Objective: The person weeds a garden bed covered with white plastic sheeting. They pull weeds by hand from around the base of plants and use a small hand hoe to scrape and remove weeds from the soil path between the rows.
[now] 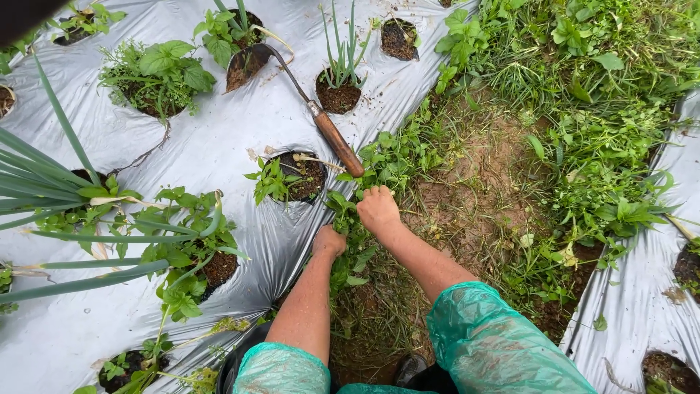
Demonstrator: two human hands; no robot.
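Left hand (329, 241) and right hand (378, 209): each grip closed on weeds (348, 219) at the plastic mulch sheet (240, 124) edge. Wooden-handled hoe (321, 120) lies just beyond, on the sheet.

Mulch sheet (240, 124): glossy, wrinkled silver plastic film. Hand hoe (306, 102): dull, soil-caked metal blade and shank, smooth brown wooden handle. Sleeves (496, 343): thin, translucent, crinkled green plastic.

Silver mulch sheet (240, 124), grassy furrow (474, 190), seemingly daylight.
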